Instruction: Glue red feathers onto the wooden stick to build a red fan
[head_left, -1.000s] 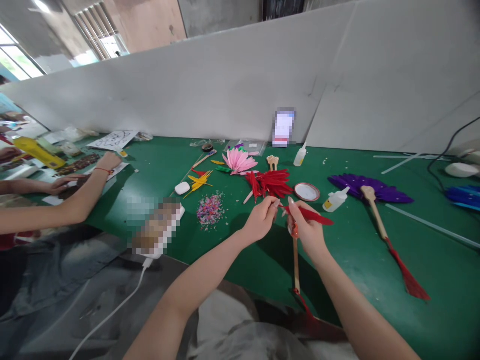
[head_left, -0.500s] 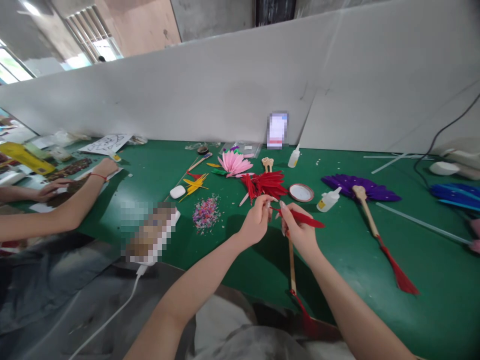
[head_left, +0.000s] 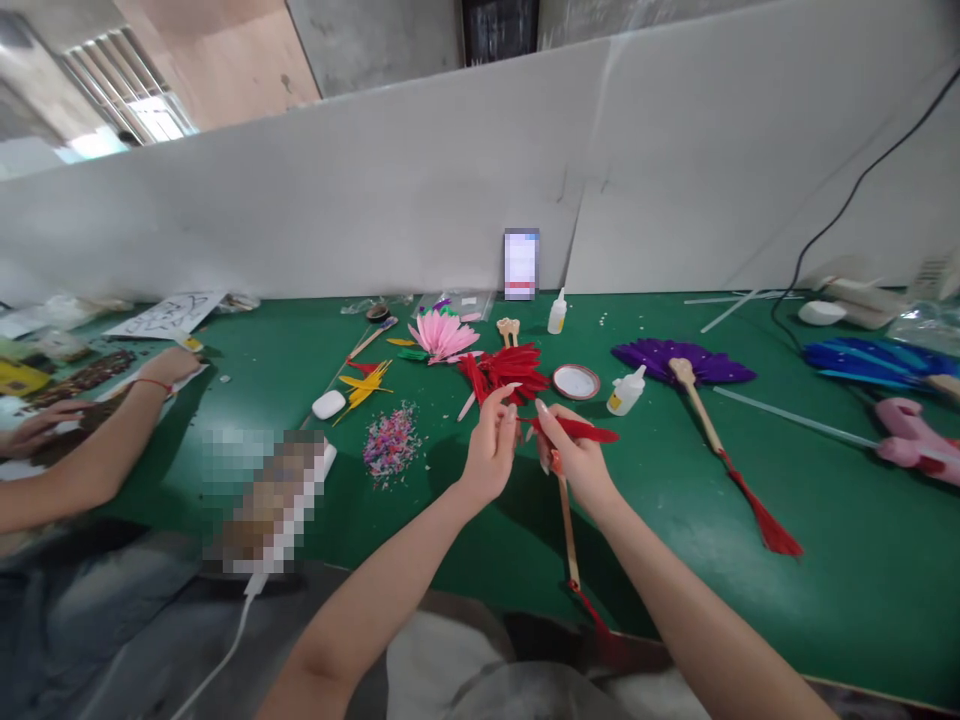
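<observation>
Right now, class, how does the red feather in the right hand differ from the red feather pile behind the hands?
Number: the red feather is single, while the red feather pile has many overlapping pieces.
Support: the red feather is held by the right hand; the red feather pile lies on the green table.
Shape: the red feather is one narrow strip; the red feather pile spreads broadly.
Shared: both are red.

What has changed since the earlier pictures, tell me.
The view has swung right, bringing the pink glue gun into sight. The left hand seems to have lifted its forefinger from the thumb. The right hand still holds the red feather; the purple fan and white dish lie as before.
</observation>
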